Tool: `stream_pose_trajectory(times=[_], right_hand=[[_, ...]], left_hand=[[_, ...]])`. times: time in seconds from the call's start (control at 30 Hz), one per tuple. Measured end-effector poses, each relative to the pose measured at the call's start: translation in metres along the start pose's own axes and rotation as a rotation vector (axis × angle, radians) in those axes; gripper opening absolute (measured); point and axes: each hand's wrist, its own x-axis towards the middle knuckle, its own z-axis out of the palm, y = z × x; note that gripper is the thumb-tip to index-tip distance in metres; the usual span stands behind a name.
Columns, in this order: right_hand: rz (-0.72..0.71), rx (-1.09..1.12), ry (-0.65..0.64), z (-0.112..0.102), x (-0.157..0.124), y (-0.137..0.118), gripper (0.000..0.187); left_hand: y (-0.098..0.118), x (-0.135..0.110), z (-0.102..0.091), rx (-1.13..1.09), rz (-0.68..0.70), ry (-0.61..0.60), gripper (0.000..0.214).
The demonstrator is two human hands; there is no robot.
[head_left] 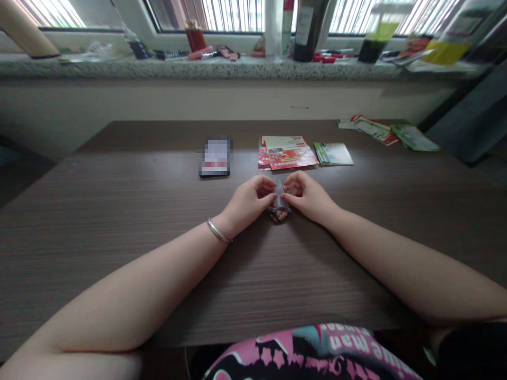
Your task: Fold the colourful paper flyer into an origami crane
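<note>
A small clear plastic bag stands on the brown table between my hands, with small brownish pieces at its bottom. My left hand pinches the bag's left upper edge between thumb and fingers. On the opposite edge, my right hand grips it the same way. The other fingers of both hands curl behind the bag and are partly hidden. Just beyond my hands lies a stack of red and white printed packets. A silver bangle circles my left wrist.
A phone with a blurred-out screen lies left of the red packets. Green and white packets sit to their right. More packets are spread at the table's back right. Bottles and small items line the stone windowsill.
</note>
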Motion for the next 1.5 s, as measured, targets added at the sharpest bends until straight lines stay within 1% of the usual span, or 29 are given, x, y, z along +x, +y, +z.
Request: stream_pose_trajectory(times=[0.07,0.13,0.23,0.4,0.5,0.6,0.7,0.83,1.23,1.37,1.5], right_hand=[[-0.015,-0.108,0.014,-0.003,0.003,0.001,0.015],[-0.029,-0.206,0.028,-0.006,0.005,0.001,0.011],[-0.058,-0.363,0.034,-0.01,0.006,-0.002,0.01],[-0.233,-0.672,-0.062,-0.013,0.004,-0.005,0.011],[-0.252,-0.794,-0.072,-0.015,0.001,-0.006,0.018],[-0.249,-0.87,-0.108,-0.016,-0.002,-0.009,0.026],[-0.237,-0.92,-0.134,-0.016,-0.005,-0.014,0.034],[-0.238,-0.951,-0.145,-0.016,-0.007,-0.016,0.04],[-0.276,-0.976,-0.174,-0.017,-0.009,-0.015,0.046],[-0.298,-0.991,-0.178,-0.016,-0.011,-0.014,0.054],[-0.297,-0.94,-0.195,-0.018,-0.008,-0.006,0.059]], left_hand=[[0.002,-0.001,-0.002,0.186,0.077,-0.029,0.018],[0.005,-0.002,-0.005,0.365,0.18,-0.076,0.014],[0.007,-0.003,-0.007,0.502,0.308,-0.106,0.01],[0.008,-0.004,-0.007,0.665,0.386,-0.14,0.012],[0.01,-0.004,-0.008,0.721,0.422,-0.17,0.013],[0.013,-0.006,-0.009,0.785,0.428,-0.21,0.016],[0.015,-0.007,-0.011,0.817,0.425,-0.244,0.019],[0.015,-0.009,-0.014,0.837,0.448,-0.29,0.024],[0.02,-0.014,-0.017,0.939,0.542,-0.391,0.033],[0.025,-0.017,-0.017,0.976,0.528,-0.406,0.037],[0.026,-0.017,-0.017,0.987,0.512,-0.416,0.041]])
